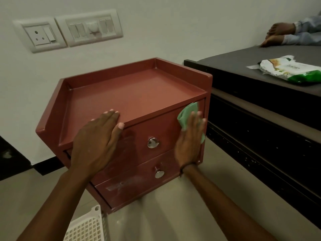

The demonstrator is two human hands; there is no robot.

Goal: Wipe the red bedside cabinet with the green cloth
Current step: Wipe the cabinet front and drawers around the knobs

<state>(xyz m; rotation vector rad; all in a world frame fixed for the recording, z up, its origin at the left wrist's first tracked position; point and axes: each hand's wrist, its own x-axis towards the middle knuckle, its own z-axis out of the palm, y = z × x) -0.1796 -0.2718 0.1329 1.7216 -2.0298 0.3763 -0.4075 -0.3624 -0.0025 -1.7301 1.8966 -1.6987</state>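
Observation:
The red bedside cabinet [132,94] stands against the white wall, with a rimmed top and two drawers with round metal knobs. My left hand [94,145] lies flat over the front left edge of the top, fingers spread, holding nothing. My right hand [190,139] presses the green cloth [188,113] flat against the right end of the upper drawer front. Part of the cloth sticks out above and to the right of my fingers. Pale smears show on the lower drawer front.
A dark bed frame [260,119] stands right of the cabinet, with a white-and-green wipes pack [288,71] on top and another person's feet [279,34] at the far end. A white lattice basket [86,226] sits by the cabinet's lower left. Switch plates [69,33] are on the wall.

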